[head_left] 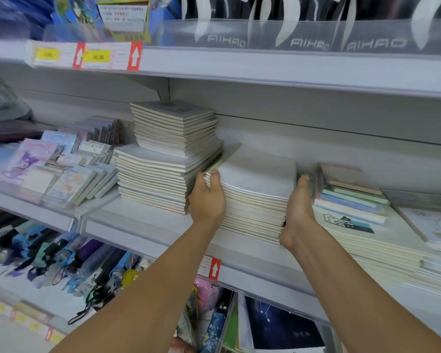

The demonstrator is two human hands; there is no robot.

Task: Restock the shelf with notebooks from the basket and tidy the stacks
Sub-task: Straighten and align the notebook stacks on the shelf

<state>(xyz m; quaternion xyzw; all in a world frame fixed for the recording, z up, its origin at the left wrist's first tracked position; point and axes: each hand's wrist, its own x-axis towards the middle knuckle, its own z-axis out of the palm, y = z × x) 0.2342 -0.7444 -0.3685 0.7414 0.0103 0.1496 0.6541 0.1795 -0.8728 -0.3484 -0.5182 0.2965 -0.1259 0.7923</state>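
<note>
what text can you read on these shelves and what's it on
"AIHAO": printed three times on the clear shelf fence on the top shelf.
"10.00": on the yellow price tag on the upper shelf edge.
Too blurred to read: the other yellow tag, the card above, the dark starry cover.

"AIHAO", white letters, reads three times across the clear front rail [311, 34] of the top shelf, toward its right end. Yellow price tag [97, 57] on the top shelf's front edge, near its left end: "10.00" (neighbouring yellow tag [47, 54] blurred, unreadable). Print on the poster card [124, 17] above: illegible.
</note>
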